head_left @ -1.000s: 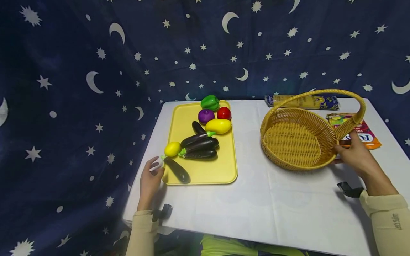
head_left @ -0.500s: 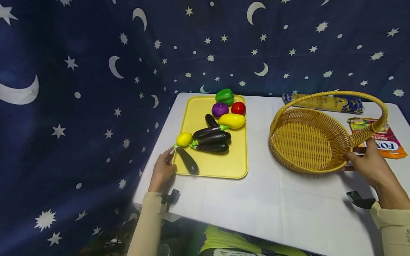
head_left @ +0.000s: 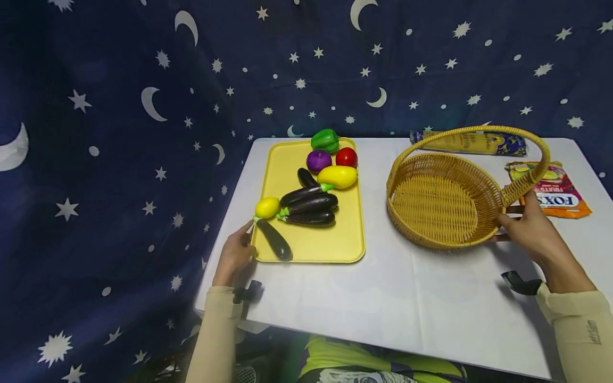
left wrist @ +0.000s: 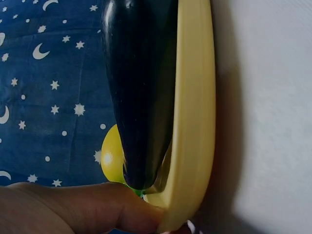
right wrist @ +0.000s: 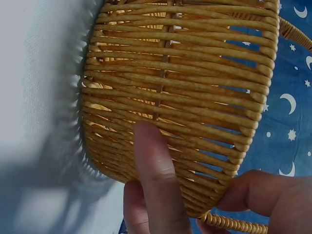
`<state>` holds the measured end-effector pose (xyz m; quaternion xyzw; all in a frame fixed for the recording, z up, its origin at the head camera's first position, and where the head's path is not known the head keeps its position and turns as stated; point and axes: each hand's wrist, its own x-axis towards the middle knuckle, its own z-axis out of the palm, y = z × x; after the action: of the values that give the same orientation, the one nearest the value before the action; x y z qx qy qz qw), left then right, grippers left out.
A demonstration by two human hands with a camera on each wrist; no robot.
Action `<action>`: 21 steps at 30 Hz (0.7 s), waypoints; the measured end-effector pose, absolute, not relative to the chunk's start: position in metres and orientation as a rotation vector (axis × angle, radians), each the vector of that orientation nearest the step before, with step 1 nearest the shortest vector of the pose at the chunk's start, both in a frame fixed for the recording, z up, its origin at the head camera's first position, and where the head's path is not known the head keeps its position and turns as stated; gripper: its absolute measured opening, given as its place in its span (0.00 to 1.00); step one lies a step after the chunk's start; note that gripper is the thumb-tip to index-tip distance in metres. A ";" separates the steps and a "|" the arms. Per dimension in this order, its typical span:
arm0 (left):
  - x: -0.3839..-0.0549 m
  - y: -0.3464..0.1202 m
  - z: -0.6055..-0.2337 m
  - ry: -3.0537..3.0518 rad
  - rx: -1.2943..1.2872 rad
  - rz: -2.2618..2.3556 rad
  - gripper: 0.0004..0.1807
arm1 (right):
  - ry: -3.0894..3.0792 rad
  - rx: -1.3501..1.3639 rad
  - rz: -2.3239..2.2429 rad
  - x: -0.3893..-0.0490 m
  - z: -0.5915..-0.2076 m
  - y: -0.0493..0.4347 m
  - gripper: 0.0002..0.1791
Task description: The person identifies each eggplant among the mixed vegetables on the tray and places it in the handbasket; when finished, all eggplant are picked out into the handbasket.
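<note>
My left hand (head_left: 234,254) grips the left edge of a yellow tray (head_left: 330,250) near its front corner. In the left wrist view the thumb (left wrist: 131,209) presses on the tray's rim, beside an eggplant (left wrist: 141,87). More eggplants (head_left: 313,204) lie on the tray with a lemon (head_left: 267,207), a long yellow fruit (head_left: 337,176), a round purple vegetable (head_left: 319,160), a tomato (head_left: 346,157) and a green bell pepper (head_left: 325,141). My right hand (head_left: 533,231) holds the right side of an empty wicker basket (head_left: 433,207), thumb at the rim and fingers (right wrist: 153,161) against the outer wall.
Behind the basket lies a long pasta packet (head_left: 469,143). A red and orange FOX'S sweets bag (head_left: 551,191) lies to the basket's right, past my right hand. A white cloth covers the table (head_left: 383,298). A dark starry curtain (head_left: 306,64) hangs behind.
My left hand, its fingers spread at the tray's left edge a second ago, has closed on that edge. The right hand keeps hold of the basket. The head view has shifted slightly.
</note>
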<state>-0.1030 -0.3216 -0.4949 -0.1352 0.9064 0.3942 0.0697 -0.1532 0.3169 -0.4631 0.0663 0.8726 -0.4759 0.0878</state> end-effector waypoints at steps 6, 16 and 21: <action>-0.105 -0.324 -0.494 2.652 -0.383 1.286 0.50 | 2.598 0.189 -1.429 -0.157 -0.461 0.310 0.48; -0.102 -0.323 -0.489 2.593 -0.430 1.344 0.51 | 2.577 0.191 -1.471 -0.159 -0.460 0.299 0.49; -0.099 -0.324 -0.488 2.549 -0.467 1.400 0.52 | 2.570 0.196 -1.472 -0.160 -0.462 0.296 0.45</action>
<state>-0.0994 -0.3242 -0.4879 -0.1577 0.8613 0.4729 0.0982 -0.1599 0.2959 -0.4618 0.0656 0.8627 -0.4940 0.0864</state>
